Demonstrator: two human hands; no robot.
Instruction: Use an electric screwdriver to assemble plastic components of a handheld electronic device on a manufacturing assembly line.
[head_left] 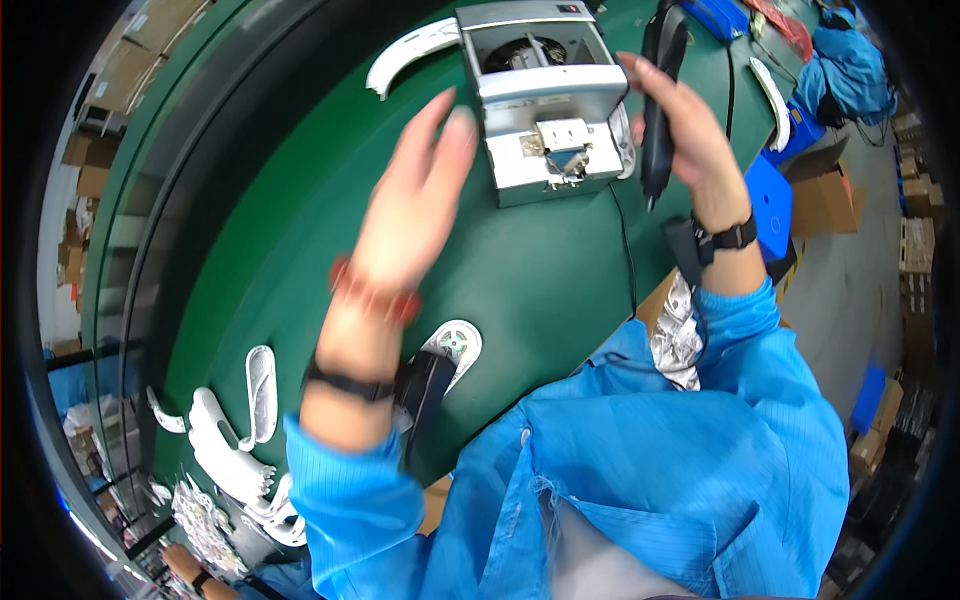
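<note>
A grey metal box-shaped machine [545, 75], which looks like a screw feeder, stands at the far side of the green table. Its open top shows a dark round part, and a small white block sits on its front ledge. To its left my left hand [415, 205], blurred by motion, is raised with fingers apart and holds nothing. My right hand [695, 135] is at the machine's right side, fingers stretched toward its edge and thumb apart. A black electric screwdriver [660, 110] stands tip-down in front of that hand and hides part of it; the fingers do not wrap round it.
White plastic shells [225, 450] lie at the lower left, near small white parts [205, 520] and another person's hand [183, 563]. A white oval part [457, 345] is partly behind my left wrist. Curved white pieces [415, 50] flank the machine. A black cable [624, 240] crosses the green table [530, 270].
</note>
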